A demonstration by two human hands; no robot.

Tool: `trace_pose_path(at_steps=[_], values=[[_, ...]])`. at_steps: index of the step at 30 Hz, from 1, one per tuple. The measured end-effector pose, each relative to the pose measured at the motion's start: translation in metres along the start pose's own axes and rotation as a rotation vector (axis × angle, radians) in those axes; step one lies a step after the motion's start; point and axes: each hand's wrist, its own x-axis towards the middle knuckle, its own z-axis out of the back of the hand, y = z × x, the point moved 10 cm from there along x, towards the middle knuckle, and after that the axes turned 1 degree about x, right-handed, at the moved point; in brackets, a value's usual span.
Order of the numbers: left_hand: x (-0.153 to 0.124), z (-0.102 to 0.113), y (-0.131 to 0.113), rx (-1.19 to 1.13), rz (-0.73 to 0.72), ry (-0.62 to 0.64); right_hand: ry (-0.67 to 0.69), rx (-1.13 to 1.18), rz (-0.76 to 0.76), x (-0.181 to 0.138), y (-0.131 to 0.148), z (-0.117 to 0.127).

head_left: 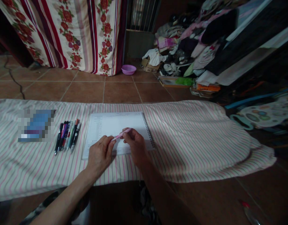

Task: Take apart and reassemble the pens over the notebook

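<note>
Above an open spiral notebook [120, 120], both hands hold a slim pink pen [120, 135] between them. My left hand [101, 151] pinches its lower left end with thumb and fingers. Around the upper right end, the fingers of my right hand [134, 142] are closed. The notebook lies flat with its wire binding on the right; its page is mostly white, with a printed column along the left side. To the left of it, several pens [67, 136] lie side by side in a row.
A striped cloth [190, 140] covers the low surface. Farther left lies a blurred-out blue item [37, 125]. Beyond, on the tiled floor [87, 89], are a purple basin [129, 70], a floral curtain [73, 37] and a heap of clothes [181, 43].
</note>
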Motion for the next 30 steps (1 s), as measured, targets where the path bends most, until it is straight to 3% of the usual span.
trace_pose_path(at_steps=[4,12,19,22,25,30], values=[[0.000,0.000,0.001,-0.003,0.014,0.000,0.085,0.111,-0.067,-0.005,-0.001,-0.010],[-0.001,-0.001,-0.005,0.020,-0.026,-0.010,-0.014,-0.039,-0.030,-0.002,-0.003,-0.001],[0.001,-0.004,0.005,-0.055,0.084,0.021,0.112,0.248,-0.115,-0.005,-0.004,-0.011],[0.001,-0.004,0.003,-0.055,0.069,0.009,0.024,0.173,-0.133,-0.002,-0.011,-0.002],[0.001,-0.005,0.000,-0.038,0.043,0.010,-0.048,0.065,-0.038,0.001,-0.008,0.005],[0.001,-0.005,0.003,-0.039,0.066,0.018,0.012,0.173,-0.072,0.001,-0.008,-0.001]])
